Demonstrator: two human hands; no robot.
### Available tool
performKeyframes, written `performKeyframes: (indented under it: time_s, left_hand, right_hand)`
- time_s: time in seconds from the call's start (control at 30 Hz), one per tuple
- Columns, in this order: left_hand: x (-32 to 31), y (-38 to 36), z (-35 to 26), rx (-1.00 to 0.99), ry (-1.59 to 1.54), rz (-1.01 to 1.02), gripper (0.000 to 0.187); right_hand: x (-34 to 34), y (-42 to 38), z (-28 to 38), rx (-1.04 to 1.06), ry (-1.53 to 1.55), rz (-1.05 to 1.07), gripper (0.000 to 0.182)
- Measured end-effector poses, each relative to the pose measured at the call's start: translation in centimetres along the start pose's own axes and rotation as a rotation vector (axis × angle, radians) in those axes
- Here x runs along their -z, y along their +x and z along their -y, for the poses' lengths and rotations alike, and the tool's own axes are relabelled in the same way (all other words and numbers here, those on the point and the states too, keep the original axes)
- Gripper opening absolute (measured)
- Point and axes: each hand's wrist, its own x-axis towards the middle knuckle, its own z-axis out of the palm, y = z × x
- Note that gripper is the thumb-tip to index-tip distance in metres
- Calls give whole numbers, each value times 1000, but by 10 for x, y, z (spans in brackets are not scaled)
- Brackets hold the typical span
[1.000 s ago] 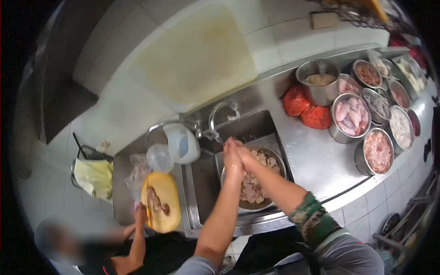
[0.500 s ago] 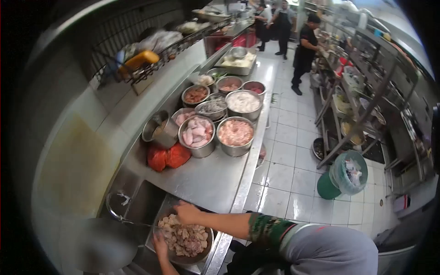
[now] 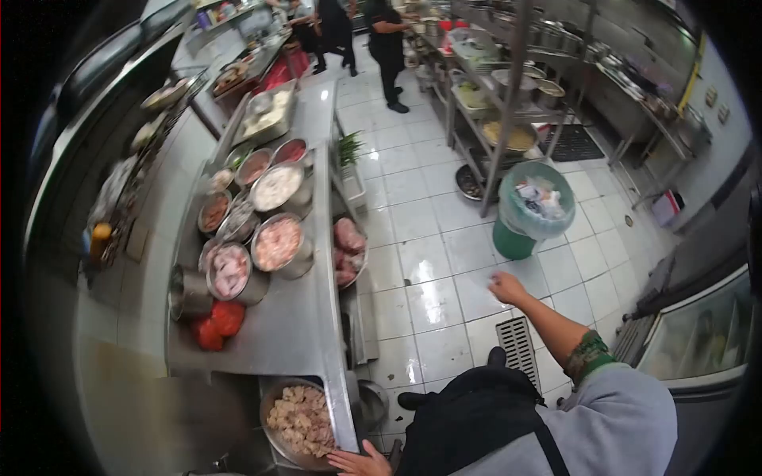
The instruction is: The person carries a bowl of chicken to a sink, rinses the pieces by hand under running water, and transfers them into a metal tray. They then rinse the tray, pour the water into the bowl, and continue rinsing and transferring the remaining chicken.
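A steel bowl (image 3: 268, 420) of raw, pale meat pieces (image 3: 303, 419) sits in the sink at the counter's near end. My left hand (image 3: 359, 462) is at the bowl's lower right, by the counter edge, with fingers stretched out and nothing visible in them. Out over the tiled floor, my right hand (image 3: 508, 287) is held away from the counter with its fingers curled together. Whether something small is in them is hidden. Beyond it stands a green bin (image 3: 514, 238) with a clear plastic liner (image 3: 520, 190) and some crumpled waste inside.
Several steel pots of raw meat, such as one pot (image 3: 283, 246), stand along the counter (image 3: 294, 333), beside a red plastic bag (image 3: 218, 324). A floor drain (image 3: 517, 353) lies near my feet. Metal shelving (image 3: 508, 119) is ahead; several people work at the back.
My right hand has left the meat in the bowl and swung right over the floor. My left hand has moved from inside the bowl to its edge. The view has turned right.
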Motion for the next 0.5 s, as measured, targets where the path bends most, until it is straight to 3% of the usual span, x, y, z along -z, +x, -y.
performKeyframes:
  time_s: [0.03,0.07,0.1,0.17,0.23,0.27,0.37,0.43,0.5]
  left_hand:
    - [7,14,-30,144,-35,273,81]
    - [-13,27,-39,35,-21,156,82]
    - [-32,42,-54,-74,-13,33,83]
    - [-4,80,-131,-93,-205,132,86]
    - [-12,126,-193,-344,-161,92,84]
    - [-8,140,-223,-492,-227,84,82]
    - [16,167,-308,-805,-283,136,70]
    - [36,175,-346,-776,-272,174,63]
    - [42,179,-366,-742,-256,189,56]
  right_hand:
    - [15,-20,-60,-154,28,35,42]
    - [24,-50,-113,-142,-122,-40,40]
    - [34,-83,-165,-304,-101,-26,39]
    - [45,-146,-258,-598,-25,25,38]
    - [72,-216,-296,-998,272,60,34]
    - [64,-247,-337,-1092,289,72,31]
    - [64,-321,-394,-1260,521,-62,24]
    - [62,-352,-407,-1307,737,-200,21]
    - [30,-374,-456,-1310,929,-194,12]
